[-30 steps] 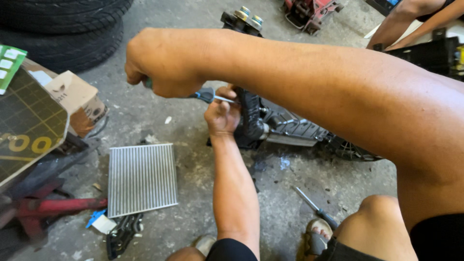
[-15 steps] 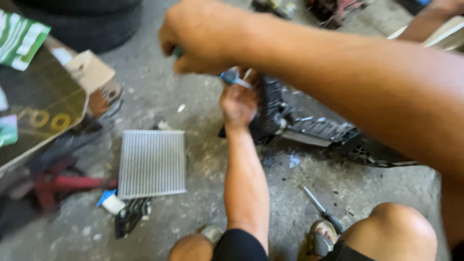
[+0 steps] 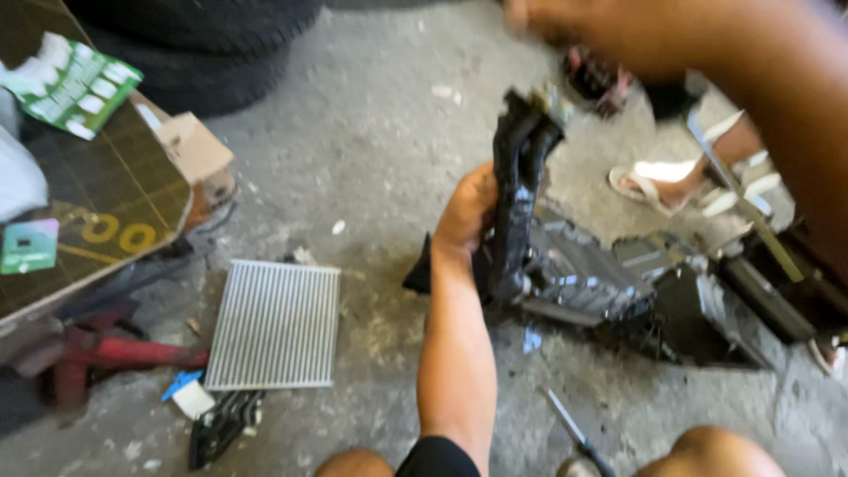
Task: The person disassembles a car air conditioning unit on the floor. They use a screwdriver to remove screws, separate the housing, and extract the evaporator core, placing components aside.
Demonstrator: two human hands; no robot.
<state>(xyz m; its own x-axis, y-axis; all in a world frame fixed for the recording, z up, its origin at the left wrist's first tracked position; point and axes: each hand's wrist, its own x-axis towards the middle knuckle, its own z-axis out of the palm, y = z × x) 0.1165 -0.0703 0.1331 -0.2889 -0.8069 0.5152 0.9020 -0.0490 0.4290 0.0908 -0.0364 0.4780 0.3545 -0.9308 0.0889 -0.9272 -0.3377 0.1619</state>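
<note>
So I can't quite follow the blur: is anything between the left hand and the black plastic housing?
Nothing visible. The left hand already rests against the upright black plastic housing, touching it directly. The right hand is raised above it, blurred, with nothing visible in it.

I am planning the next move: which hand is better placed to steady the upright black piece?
Left. The left hand has its grip on the black piece; the right hand is raised away from it and blurred.
</note>
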